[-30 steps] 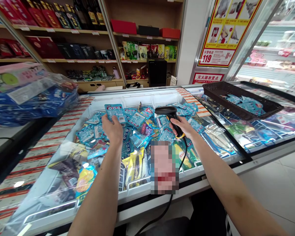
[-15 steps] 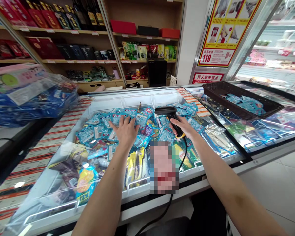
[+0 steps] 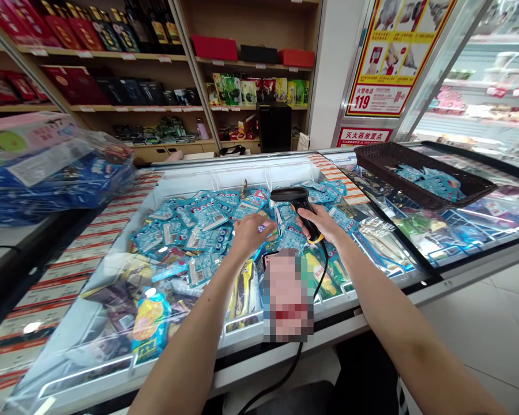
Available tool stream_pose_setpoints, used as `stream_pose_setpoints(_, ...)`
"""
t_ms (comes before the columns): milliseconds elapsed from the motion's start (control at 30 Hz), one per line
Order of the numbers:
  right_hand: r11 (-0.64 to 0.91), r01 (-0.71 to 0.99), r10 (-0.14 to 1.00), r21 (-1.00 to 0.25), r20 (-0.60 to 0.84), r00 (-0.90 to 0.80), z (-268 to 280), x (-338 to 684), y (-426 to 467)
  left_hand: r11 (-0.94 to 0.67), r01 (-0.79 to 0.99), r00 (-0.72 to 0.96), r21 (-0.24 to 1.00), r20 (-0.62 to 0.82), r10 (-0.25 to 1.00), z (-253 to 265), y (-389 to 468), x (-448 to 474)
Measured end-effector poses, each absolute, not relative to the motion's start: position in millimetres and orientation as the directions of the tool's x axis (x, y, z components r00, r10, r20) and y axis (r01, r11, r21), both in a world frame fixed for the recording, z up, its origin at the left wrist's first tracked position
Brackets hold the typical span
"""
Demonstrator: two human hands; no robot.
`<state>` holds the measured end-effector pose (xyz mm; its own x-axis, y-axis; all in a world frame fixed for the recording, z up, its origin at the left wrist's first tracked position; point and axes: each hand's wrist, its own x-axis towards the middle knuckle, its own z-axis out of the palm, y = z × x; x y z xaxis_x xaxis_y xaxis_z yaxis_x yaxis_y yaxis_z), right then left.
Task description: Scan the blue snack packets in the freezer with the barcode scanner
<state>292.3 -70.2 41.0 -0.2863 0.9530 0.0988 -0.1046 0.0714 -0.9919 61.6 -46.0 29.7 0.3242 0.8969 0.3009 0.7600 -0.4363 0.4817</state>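
Your right hand [image 3: 320,225], right of the frame's centre, is wrapped around the grip of the black barcode scanner [image 3: 300,199], whose head points toward the left of the frame. Your left hand [image 3: 251,235], at the centre and apart from the right, has its fingers directed toward the scanner; you cannot tell from this view whether they grip anything. Blue packets [image 3: 210,216] lie scattered across the middle of the frame, with others inside the brown basket [image 3: 374,157] at upper right.

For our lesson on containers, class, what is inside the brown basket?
Blue packets, some overlapping, lie in the brown basket. Whatever is beneath them is covered and cannot be seen.
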Motion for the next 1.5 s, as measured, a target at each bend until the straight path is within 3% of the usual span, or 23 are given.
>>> stream_pose_setpoints(200, 0.077, -0.101, 0.953, -0.992, 0.103, -0.284, 39.9, 292.6, -68.8, -0.445, 0.734, 0.381, 0.513, 0.231, 0.895, 24.1, -49.3, 82.5)
stream_pose_setpoints(333, 0.081, -0.112, 0.952, -0.990, 0.110, -0.287, 38.8, 291.9, -67.1, -0.412, 0.749, 0.354, 0.520, 0.212, 0.911, 19.7, -45.3, 85.0)
stream_pose_setpoints(433, 0.068, -0.122, 0.953, -0.990, 0.101, -0.286, 40.3, 291.0, -67.7, -0.370, 0.718, 0.313, 0.590, 0.202, 0.928, 17.1, -42.2, 82.2)
stream_pose_setpoints(600, 0.066, -0.138, 0.956, -0.988, 0.102, -0.274, 42.5, 290.5, -70.1, -0.313, 0.453, 0.107, 0.835, 0.298, 0.949, 12.8, -36.1, 69.4)
stream_pose_setpoints(800, 0.062, -0.151, 0.953, -0.987, 0.103, -0.284, 43.6, 290.5, -71.4, -0.262, 0.136, -0.194, 0.955, 0.285, 0.939, 6.2, -24.9, 55.9)
stream_pose_setpoints(1033, 0.062, -0.123, 0.952, -0.990, 0.096, -0.292, 44.7, 290.5, -72.0, -0.220, -0.140, -0.304, 0.965, 0.169, 0.938, 9.8, -20.7, 54.7)
stream_pose_setpoints(1500, 0.030, -0.105, 0.944, -0.994, 0.062, -0.325, 45.7, 289.4, -73.3, -0.197, -0.143, -0.303, 0.970, 0.146, 0.942, 11.2, -20.7, 52.6)
